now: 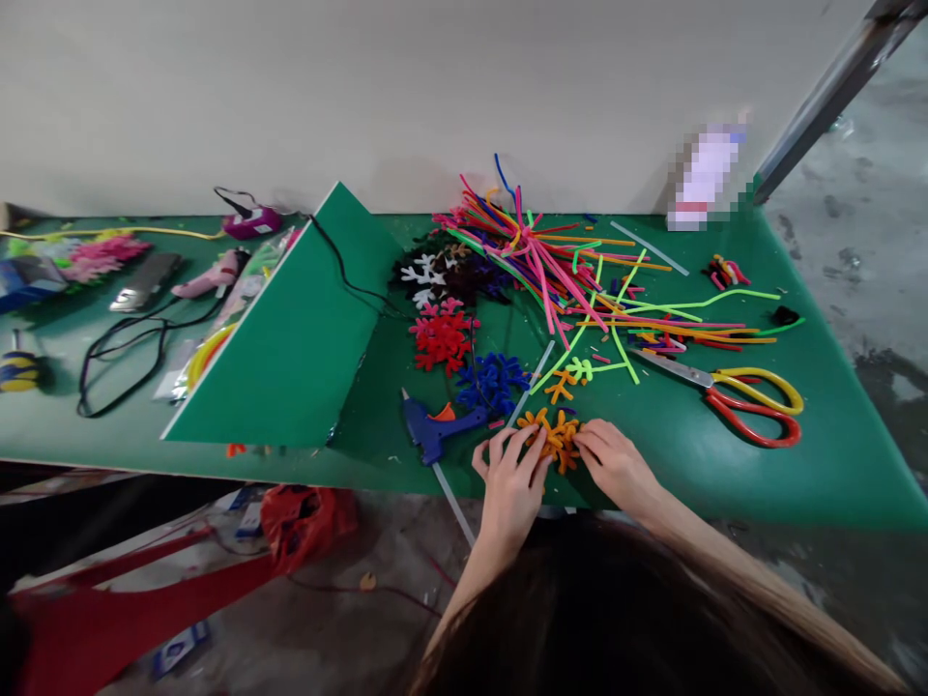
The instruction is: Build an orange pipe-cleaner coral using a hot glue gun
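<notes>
An orange pipe-cleaner snowflake (556, 440) lies at the table's near edge, pinched between my left hand (511, 486) and my right hand (613, 466). Fingers of both hands press its arms from either side. Just left of my left hand lies a blue hot glue gun (435, 428) with an orange trigger, a glue stick trailing from it. Beyond my hands sit a blue pipe-cleaner snowflake (491, 383) and a red one (442, 335). A small orange piece (561, 387) lies close by.
A loose pile of multicoloured pipe cleaners (536, 271) spreads across the green table (819, 464). Yellow-and-red-handled scissors (754, 406) lie right. A slanted green board (290, 338) stands left, with a black cord (348, 271) behind it. Beyond it lie assorted craft items.
</notes>
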Tool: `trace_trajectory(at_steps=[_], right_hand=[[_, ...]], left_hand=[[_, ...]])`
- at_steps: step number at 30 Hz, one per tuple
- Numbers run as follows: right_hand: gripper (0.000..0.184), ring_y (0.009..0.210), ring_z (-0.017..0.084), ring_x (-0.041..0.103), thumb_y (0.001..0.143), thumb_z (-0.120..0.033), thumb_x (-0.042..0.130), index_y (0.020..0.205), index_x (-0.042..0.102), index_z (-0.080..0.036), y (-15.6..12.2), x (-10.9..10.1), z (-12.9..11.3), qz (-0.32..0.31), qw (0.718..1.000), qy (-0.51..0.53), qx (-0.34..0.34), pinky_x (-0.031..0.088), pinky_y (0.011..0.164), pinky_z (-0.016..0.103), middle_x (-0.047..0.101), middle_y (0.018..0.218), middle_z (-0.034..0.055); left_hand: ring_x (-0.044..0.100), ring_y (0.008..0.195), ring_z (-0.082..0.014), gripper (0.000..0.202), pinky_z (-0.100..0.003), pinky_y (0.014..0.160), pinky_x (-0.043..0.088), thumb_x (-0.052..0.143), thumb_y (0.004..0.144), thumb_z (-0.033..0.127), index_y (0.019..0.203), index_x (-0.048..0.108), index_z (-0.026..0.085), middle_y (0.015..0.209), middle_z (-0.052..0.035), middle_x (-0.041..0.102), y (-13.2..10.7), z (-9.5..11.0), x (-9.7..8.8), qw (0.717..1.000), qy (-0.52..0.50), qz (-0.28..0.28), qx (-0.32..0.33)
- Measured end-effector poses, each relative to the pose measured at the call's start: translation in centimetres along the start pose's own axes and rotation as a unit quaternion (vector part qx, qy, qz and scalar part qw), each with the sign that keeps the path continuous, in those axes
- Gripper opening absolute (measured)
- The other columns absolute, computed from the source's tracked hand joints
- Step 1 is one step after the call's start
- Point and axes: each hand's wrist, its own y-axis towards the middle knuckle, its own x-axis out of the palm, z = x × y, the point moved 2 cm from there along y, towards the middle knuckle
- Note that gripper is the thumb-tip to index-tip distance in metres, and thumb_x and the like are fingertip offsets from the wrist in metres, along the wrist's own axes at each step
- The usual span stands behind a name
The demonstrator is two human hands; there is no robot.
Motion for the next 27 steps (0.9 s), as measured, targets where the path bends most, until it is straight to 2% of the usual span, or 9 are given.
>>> trace_trajectory(at_steps=[5, 9, 12, 17, 20, 23, 27], right_hand=[[0.03, 0.077, 0.024, 0.054, 0.095, -0.008, 0.037, 0.089, 0.066, -0.011, -0.2, 0.3, -1.0, -0.063, 0.993, -0.083, -0.047, 0.048, 0.071, 0.04, 0.061, 0.084, 0.013], [0.03, 0.08, 0.025, 0.053, 0.095, -0.007, 0.036, 0.096, 0.066, -0.011, -0.2, 0.2, -1.4, -0.092, 0.988, -0.109, -0.065, 0.046, 0.071, 0.04, 0.06, 0.087, 0.0128], [0.028, 0.084, 0.025, 0.055, 0.097, -0.01, 0.037, 0.105, 0.064, -0.013, -0.4, -0.2, -0.8, -0.084, 0.989, -0.11, -0.054, 0.046, 0.073, 0.039, 0.062, 0.093, 0.0123], [0.02, 0.094, 0.025, 0.057, 0.098, -0.017, 0.044, 0.111, 0.059, -0.012, -0.6, -1.1, 0.5, -0.031, 0.995, -0.093, 0.004, 0.048, 0.078, 0.038, 0.061, 0.103, 0.0138], [0.02, 0.093, 0.024, 0.056, 0.098, -0.016, 0.044, 0.109, 0.06, -0.012, -0.7, -1.0, 0.6, -0.045, 0.996, -0.077, -0.015, 0.047, 0.077, 0.038, 0.061, 0.103, 0.0135], [0.024, 0.09, 0.025, 0.055, 0.098, -0.013, 0.041, 0.106, 0.063, -0.013, -0.6, -0.6, 0.6, -0.065, 0.995, -0.066, -0.036, 0.045, 0.076, 0.04, 0.062, 0.102, 0.0138], [0.025, 0.087, 0.024, 0.054, 0.098, -0.013, 0.041, 0.102, 0.065, -0.015, 0.1, -0.2, 1.1, -0.076, 0.996, -0.036, -0.036, 0.044, 0.076, 0.039, 0.063, 0.097, 0.0117]], left_hand=[[0.056, 0.109, -0.0284, 0.026, -0.05, 0.096, 0.028, 0.061, 0.09, 0.022, 0.116, 0.066, 0.022, 0.118, -0.0083, 0.07, 0.0, 0.1, 0.1, 1.0, 0.017, -0.01, 0.013], [0.058, 0.108, -0.0285, 0.025, -0.053, 0.1, 0.024, 0.059, 0.091, 0.018, 0.115, 0.065, 0.022, 0.116, -0.0089, 0.071, -0.1, 0.2, 0.1, 0.998, 0.046, -0.004, 0.032], [0.059, 0.107, -0.0279, 0.025, -0.053, 0.102, 0.023, 0.059, 0.091, 0.02, 0.115, 0.064, 0.022, 0.115, -0.0084, 0.072, -0.2, 0.2, 0.1, 0.998, 0.05, 0.004, 0.038], [0.062, 0.104, -0.0262, 0.042, -0.046, 0.099, 0.032, 0.058, 0.092, 0.023, 0.133, 0.05, 0.016, 0.111, -0.0131, 0.07, -0.6, 0.2, 0.0, 0.997, 0.036, 0.049, 0.045], [0.059, 0.107, -0.0295, 0.048, -0.045, 0.093, 0.038, 0.063, 0.089, 0.027, 0.132, 0.05, 0.013, 0.116, -0.0175, 0.066, -0.7, 0.1, -0.2, 0.996, 0.036, 0.074, 0.022], [0.057, 0.109, -0.0312, 0.043, -0.047, 0.093, 0.038, 0.064, 0.087, 0.028, 0.126, 0.055, 0.014, 0.119, -0.0169, 0.065, -0.7, 0.0, -0.2, 0.998, 0.035, 0.05, -0.001], [0.058, 0.106, -0.0299, 0.03, -0.049, 0.097, 0.035, 0.062, 0.088, 0.027, 0.116, 0.061, 0.016, 0.112, -0.0127, 0.069, -0.4, 0.0, -0.1, 0.999, 0.026, 0.031, -0.009]])
